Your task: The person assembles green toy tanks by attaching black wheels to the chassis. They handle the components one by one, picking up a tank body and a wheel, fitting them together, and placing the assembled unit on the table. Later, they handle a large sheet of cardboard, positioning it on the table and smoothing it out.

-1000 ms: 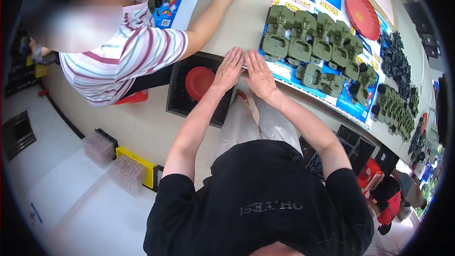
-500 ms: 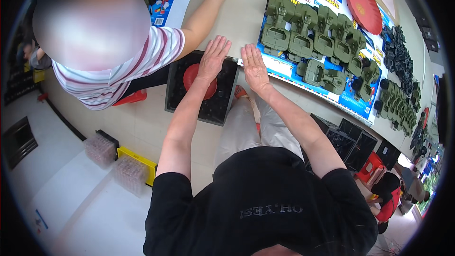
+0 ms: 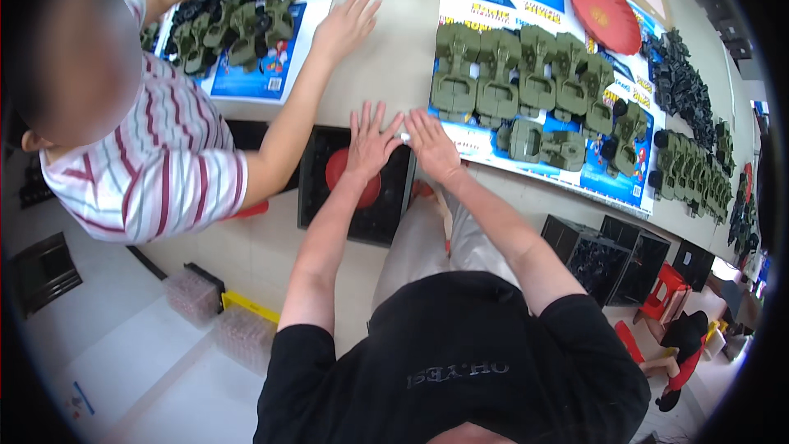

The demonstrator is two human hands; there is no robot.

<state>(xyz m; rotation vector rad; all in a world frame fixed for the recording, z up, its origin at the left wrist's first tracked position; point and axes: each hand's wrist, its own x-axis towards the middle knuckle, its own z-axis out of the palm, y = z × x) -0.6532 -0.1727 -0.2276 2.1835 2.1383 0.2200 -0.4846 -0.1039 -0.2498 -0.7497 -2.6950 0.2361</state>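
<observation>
My left hand lies at the front edge of the table, palm down with the fingers spread. Beside it my right hand is flat too, fingers stretched out, next to the corner of a printed poster sheet. Neither hand holds anything. Rows of olive-green plastic toy vehicle parts stand on that sheet, just beyond my right hand. A scalloped red plate lies at the sheet's far right.
At my left a co-worker in a striped shirt reaches over a second sheet with green parts. Under the table edge is a black crate with a red dish. Dark small parts lie at the right.
The view has shifted, bringing more of the left sheet into sight. The co-worker has turned and has both arms over the table. My hands stay at the edge, the left fingers more spread.
</observation>
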